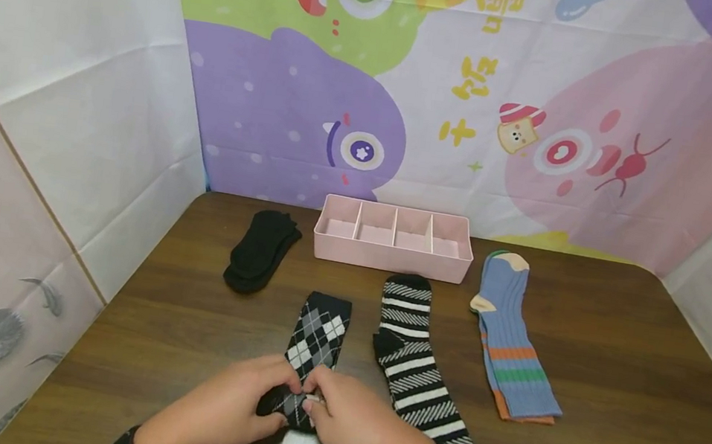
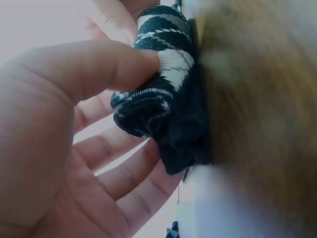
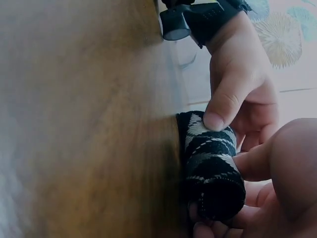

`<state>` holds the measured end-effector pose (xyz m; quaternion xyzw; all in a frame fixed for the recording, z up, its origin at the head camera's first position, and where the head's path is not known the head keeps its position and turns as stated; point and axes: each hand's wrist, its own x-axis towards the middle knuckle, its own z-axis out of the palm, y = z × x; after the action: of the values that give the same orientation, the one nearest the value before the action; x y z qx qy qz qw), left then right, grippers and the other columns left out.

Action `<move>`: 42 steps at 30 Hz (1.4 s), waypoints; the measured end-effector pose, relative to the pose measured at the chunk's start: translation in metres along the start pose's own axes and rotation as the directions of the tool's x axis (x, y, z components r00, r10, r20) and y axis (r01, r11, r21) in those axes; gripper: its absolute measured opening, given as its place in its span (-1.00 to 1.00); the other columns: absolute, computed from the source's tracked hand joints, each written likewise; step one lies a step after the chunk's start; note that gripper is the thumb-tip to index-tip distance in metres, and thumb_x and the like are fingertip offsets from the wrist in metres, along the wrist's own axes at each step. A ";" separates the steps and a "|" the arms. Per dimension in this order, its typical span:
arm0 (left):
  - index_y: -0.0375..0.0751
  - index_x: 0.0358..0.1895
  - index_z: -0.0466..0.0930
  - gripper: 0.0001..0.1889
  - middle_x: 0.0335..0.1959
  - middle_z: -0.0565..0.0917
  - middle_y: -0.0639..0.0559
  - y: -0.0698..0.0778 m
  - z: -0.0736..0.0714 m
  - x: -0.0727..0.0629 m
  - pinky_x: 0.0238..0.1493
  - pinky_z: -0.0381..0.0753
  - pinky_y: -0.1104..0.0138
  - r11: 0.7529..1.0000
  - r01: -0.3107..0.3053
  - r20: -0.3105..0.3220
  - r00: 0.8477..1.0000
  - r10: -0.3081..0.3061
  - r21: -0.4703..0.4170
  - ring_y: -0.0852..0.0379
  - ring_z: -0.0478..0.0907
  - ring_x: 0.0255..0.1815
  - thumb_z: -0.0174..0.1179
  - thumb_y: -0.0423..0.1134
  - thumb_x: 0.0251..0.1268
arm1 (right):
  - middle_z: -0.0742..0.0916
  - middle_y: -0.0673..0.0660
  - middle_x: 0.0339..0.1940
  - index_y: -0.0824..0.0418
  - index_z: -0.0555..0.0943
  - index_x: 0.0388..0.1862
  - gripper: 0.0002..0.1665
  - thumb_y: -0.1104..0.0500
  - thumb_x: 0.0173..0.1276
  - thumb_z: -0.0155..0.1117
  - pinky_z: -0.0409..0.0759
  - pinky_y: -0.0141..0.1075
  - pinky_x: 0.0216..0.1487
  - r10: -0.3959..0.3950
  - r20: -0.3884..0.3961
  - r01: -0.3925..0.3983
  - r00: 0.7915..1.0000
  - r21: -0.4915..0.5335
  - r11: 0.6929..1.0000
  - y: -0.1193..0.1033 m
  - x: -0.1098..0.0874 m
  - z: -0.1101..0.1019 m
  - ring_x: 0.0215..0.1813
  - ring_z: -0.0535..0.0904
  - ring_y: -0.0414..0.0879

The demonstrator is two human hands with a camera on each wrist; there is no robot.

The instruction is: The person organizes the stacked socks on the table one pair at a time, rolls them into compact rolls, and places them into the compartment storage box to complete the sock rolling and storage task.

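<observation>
A black, grey and white argyle sock [image 1: 319,330] lies lengthwise on the table, its near end rolled up in a thick coil. My left hand [image 1: 224,403] grips the left side of the roll, thumb on top in the left wrist view, where the coiled sock [image 2: 173,69] shows its layered edge. From the right, my right hand [image 1: 360,421] pinches the same roll. Both hands [image 3: 242,84] flank the rolled sock [image 3: 213,153] in the right wrist view. Whether one sock or a stacked pair is rolled, I cannot tell.
Black-and-white striped socks [image 1: 415,357] lie right of my hands, partly under my right forearm. Blue socks [image 1: 513,333] with orange and green bands lie farther right. Folded black socks [image 1: 260,251] sit at the back left, beside a pink divided box [image 1: 391,259] near the patterned cloth.
</observation>
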<state>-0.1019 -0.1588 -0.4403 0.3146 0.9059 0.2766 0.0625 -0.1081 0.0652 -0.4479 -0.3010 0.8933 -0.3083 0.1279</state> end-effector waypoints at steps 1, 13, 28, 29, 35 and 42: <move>0.14 -0.08 0.58 -0.66 0.00 0.59 0.25 0.000 0.000 0.000 0.06 0.61 0.15 1.000 -0.005 -0.005 1.000 0.005 0.000 0.26 0.54 0.00 0.45 -0.30 0.15 | 0.64 -0.15 -0.28 -0.01 0.52 -0.07 -0.93 0.08 0.55 0.21 0.53 -0.32 -0.21 -0.001 -0.006 0.001 1.000 0.005 1.000 0.000 0.000 0.001 -0.22 0.55 -0.30; 0.14 -0.11 0.58 -0.77 -0.08 0.63 0.27 0.000 -0.001 0.002 0.05 0.60 0.08 0.996 0.094 0.052 0.994 -0.093 -0.009 0.28 0.55 -0.07 0.42 -0.16 0.26 | 0.61 -0.15 -0.14 -0.05 0.52 -0.04 -0.89 0.04 0.52 0.22 0.54 -0.32 -0.10 -0.026 -0.012 0.026 1.000 -0.015 1.000 0.002 -0.002 0.002 -0.11 0.54 -0.30; 0.11 -0.14 0.62 -0.89 -0.24 0.62 0.25 0.001 0.000 0.005 -0.23 0.53 0.25 0.985 0.155 0.083 0.985 -0.148 -0.080 0.28 0.49 -0.31 0.27 -0.01 0.46 | 0.51 -0.15 -0.19 0.02 0.71 0.00 -0.69 -0.08 0.39 0.41 0.49 -0.35 -0.12 -0.096 -0.053 0.082 0.994 -0.228 0.970 -0.002 -0.004 0.001 -0.12 0.42 -0.25; 0.11 -0.16 0.62 -0.90 -0.26 0.61 0.26 0.001 0.000 0.005 -0.25 0.51 0.27 0.984 0.153 0.074 0.986 -0.147 -0.085 0.28 0.48 -0.32 0.28 -0.01 0.45 | 0.52 -0.15 -0.18 0.03 0.70 0.01 -0.69 -0.07 0.39 0.41 0.50 -0.33 -0.10 -0.095 -0.054 0.080 0.994 -0.232 0.969 -0.002 -0.004 0.001 -0.11 0.43 -0.25; 0.10 -0.31 0.60 -0.89 -0.26 0.49 0.27 0.000 0.000 0.004 -0.30 0.45 0.31 0.989 0.123 0.001 0.992 -0.123 -0.079 0.25 0.42 -0.33 0.35 -0.10 0.38 | 0.61 -0.16 -0.14 -0.01 0.55 -0.05 -0.73 -0.02 0.40 0.42 0.55 -0.25 0.02 -0.069 -0.076 0.056 0.995 -0.160 0.986 -0.003 -0.004 0.001 -0.02 0.53 -0.24; 0.04 -0.32 0.65 -0.91 -0.17 0.51 0.25 -0.001 -0.001 0.003 -0.20 0.52 0.27 0.990 0.127 -0.002 0.992 -0.127 -0.062 0.25 0.46 -0.24 0.29 -0.16 0.40 | 0.63 -0.14 -0.13 0.00 0.57 -0.05 -0.78 -0.02 0.46 0.36 0.56 -0.23 0.04 -0.047 -0.055 0.039 0.997 -0.136 0.990 -0.004 -0.004 0.000 -0.02 0.55 -0.24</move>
<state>-0.1050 -0.1580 -0.4397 0.2535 0.9153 0.3008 0.0869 -0.1030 0.0646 -0.4454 -0.3191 0.9088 -0.2584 0.0745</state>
